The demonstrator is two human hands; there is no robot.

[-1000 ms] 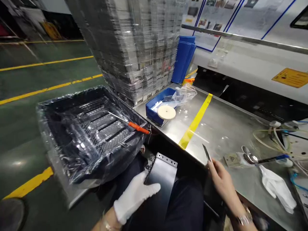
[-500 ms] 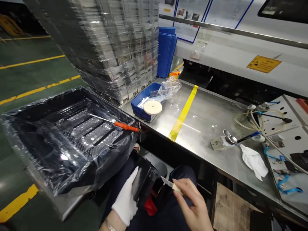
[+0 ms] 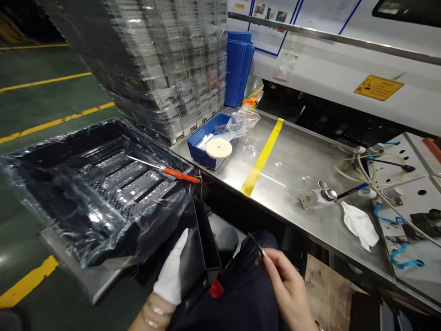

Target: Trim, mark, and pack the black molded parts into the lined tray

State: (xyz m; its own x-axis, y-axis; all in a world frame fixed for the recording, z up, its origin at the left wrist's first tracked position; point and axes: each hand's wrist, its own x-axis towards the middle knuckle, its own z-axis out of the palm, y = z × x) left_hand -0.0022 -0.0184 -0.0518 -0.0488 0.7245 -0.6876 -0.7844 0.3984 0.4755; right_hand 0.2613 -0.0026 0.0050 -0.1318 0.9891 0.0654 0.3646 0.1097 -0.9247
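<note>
In the head view, my left hand point(image 3: 172, 271), in a white glove, grips a black hollow plastic box point(image 3: 207, 236) by its left side above my lap. Its long open cavity faces up towards me. My bare right hand point(image 3: 287, 280) pinches a small knife point(image 3: 257, 243) by its short pale handle, mostly covered by the fingers. The thin blade looks dark, seen nearly edge-on, and points up and left, apart from the box. Something red point(image 3: 217, 288) shows just below the box.
At left stands a black tray point(image 3: 69, 168) lined with clear plastic, an orange-handled screwdriver point(image 3: 179, 174) across its rim. The steel table point(image 3: 292, 156) holds a blue bin point(image 3: 200, 154), a round cream disc point(image 3: 219, 148), a white cloth point(image 3: 360, 225) and a pen point(image 3: 353, 191). Wrapped stacked trays point(image 3: 172, 64) rise behind.
My left hand has turned the black box so that its open cavity shows. My right hand has moved slightly right, taking the knife away from the box, and the blade has turned edge-on.
</note>
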